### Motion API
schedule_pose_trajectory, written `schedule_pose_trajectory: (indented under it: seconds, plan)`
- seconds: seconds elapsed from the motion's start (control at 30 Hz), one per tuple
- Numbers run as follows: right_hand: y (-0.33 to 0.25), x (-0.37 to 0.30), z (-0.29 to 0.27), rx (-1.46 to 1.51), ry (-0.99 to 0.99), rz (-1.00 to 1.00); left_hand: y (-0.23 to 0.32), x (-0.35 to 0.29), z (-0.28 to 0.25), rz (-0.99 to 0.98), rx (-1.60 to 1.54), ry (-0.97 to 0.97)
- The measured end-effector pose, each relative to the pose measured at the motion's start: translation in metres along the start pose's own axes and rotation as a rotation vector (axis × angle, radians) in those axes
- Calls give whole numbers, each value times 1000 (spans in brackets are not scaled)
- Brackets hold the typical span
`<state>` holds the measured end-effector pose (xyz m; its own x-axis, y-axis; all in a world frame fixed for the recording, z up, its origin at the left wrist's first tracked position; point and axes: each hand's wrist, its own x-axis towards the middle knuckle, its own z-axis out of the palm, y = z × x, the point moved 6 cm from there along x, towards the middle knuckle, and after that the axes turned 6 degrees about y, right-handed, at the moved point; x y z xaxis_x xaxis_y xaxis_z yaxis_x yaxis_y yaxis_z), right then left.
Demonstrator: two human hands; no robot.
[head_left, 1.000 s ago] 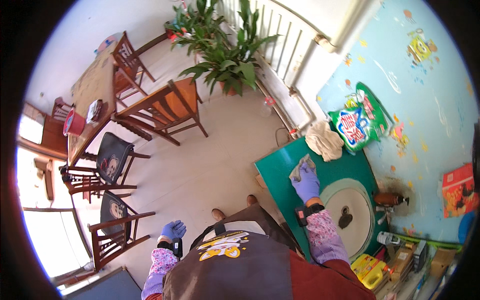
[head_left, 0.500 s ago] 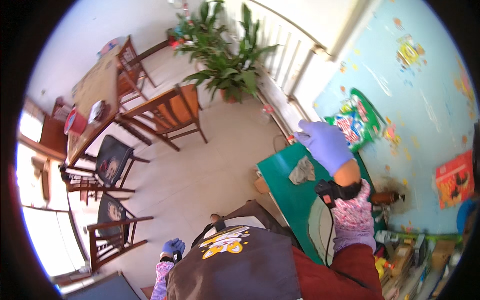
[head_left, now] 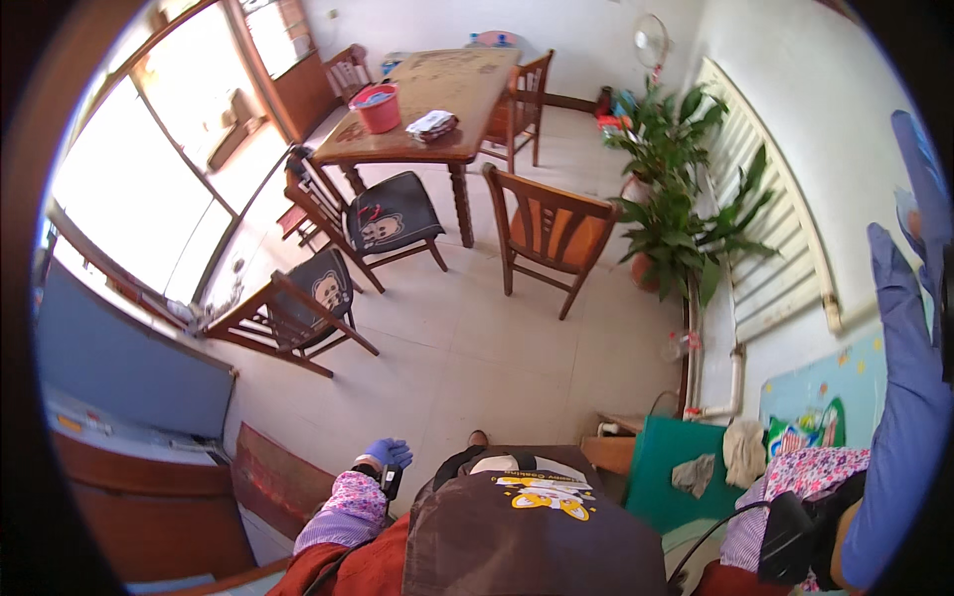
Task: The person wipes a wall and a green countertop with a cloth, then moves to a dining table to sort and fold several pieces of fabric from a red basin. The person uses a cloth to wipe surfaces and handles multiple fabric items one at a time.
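Observation:
My right hand, in a blue-violet glove, is raised close at the right edge. Its visible fingers are stretched and apart, with no held thing showing; part of it is cut off by the edge. A paler patch shows between the fingers. Below it are a green tabletop, a crumpled grey cloth, a beige cloth and a green-and-white bag by the wall. My left hand, also gloved, hangs low beside my dark apron, fingers extended and nothing visible in it.
Ahead stand a wooden table with a red bucket, and several wooden chairs, one nearest the plant. Leafy potted plants stand beside a white radiator. A plastic bottle is near the wall pipe.
My view has swung left and up toward the room. My right hand has gone from above the green tabletop to high at the right edge. A beige cloth now shows on the tabletop.

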<state>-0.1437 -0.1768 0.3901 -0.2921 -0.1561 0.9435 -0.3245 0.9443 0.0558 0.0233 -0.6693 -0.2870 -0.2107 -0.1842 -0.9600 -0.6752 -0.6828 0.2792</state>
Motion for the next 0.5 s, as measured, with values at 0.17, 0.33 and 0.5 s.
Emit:
schedule_pose_trajectory:
  seconds: [0.17,0.33,0.5]
  plan:
    - [-44,23,32,148,40,5,-34,18,-60,-64,-80,62]
    - [-87,39,65,255,59,-10,-50,34,-85,-112,-200,77]
    - [-130,56,104,336,62,-10,-32,35,-93,-45,-271,52]
